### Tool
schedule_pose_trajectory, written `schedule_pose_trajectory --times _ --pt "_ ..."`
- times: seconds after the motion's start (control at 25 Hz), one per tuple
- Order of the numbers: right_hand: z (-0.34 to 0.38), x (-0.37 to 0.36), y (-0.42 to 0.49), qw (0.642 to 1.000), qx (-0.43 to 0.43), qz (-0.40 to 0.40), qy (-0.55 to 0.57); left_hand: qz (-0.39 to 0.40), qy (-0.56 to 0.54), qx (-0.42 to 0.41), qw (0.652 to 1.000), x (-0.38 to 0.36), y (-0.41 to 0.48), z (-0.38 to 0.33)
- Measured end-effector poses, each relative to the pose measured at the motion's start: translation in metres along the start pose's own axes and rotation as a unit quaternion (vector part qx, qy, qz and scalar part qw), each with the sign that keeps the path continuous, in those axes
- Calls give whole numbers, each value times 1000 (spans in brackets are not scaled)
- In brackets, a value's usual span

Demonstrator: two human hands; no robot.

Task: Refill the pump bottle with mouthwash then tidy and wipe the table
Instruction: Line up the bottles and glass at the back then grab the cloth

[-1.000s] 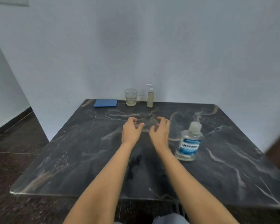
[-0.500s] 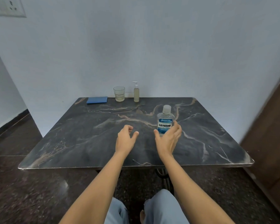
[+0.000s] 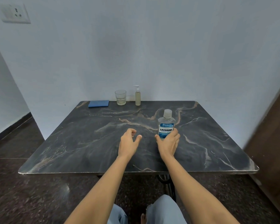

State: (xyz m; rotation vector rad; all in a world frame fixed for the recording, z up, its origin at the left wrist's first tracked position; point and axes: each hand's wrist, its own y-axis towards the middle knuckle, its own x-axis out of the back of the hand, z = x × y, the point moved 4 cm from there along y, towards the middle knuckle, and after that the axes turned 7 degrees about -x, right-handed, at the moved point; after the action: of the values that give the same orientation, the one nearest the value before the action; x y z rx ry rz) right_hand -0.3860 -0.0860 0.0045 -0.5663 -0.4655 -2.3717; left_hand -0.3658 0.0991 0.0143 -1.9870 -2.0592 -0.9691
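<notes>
1. Table (image 3: pixel 71 143): big dark marble top, mostly bare, so there's room to pour.
2. Right hand (image 3: pixel 168 142) is wrapped round the lower part of the mouthwash (image 3: pixel 166 125), which stands capped right of centre. Looks like a grab to lift it, though its base is hidden.
3. Left hand (image 3: pixel 128 143) is empty, loosely curled, hovering beside it.
4. Cloth (image 3: pixel 98 103), glass (image 3: pixel 120 97) and pump (image 3: pixel 137 96) are lined up at the far edge, out of the way. Can't tell how full the pump is.
</notes>
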Motion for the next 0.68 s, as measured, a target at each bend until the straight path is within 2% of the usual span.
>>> schedule_pose_trajectory --times 0.36,0.68 --pt "24 -12 47 1000 21 -17 8 1 -2 17 1000 0 40 27" --pt "55 -78 153 1000 16 -16 12 1 12 28 1000 -9 132 79"
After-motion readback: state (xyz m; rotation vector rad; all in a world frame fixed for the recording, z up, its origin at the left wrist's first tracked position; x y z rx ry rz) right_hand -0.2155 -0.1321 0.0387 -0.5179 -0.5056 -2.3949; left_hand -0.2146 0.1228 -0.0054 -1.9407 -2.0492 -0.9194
